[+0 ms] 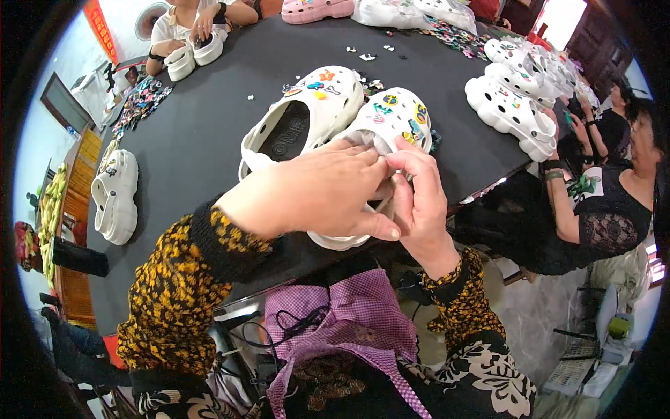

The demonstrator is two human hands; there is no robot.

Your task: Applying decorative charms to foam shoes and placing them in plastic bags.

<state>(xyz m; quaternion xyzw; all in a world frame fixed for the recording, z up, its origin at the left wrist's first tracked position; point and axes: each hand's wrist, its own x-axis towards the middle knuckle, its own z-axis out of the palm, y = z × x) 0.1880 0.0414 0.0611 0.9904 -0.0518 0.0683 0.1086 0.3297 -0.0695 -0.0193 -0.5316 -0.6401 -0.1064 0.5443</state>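
Two white clogs lie side by side on the dark table, decorated with colourful charms on their toes. My left hand (317, 187) lies over the opening of the right-side clog (392, 116), its fingertips hidden inside and its thumb stretched toward my right hand. My right hand (422, 199) grips the opening's right edge with bent fingers; their tips are partly covered. Some pale material shows inside the opening beside my fingers. The other clog (317, 94), with a dark insole, sits untouched just left of it.
The dark table (195, 140) holds loose charms (143, 101) at the left and more at the back. Another white clog (116, 197) stands near the left edge. Several white clogs (513, 112) line the right side. Across the table a person (199, 35) handles white shoes; others sit at the right.
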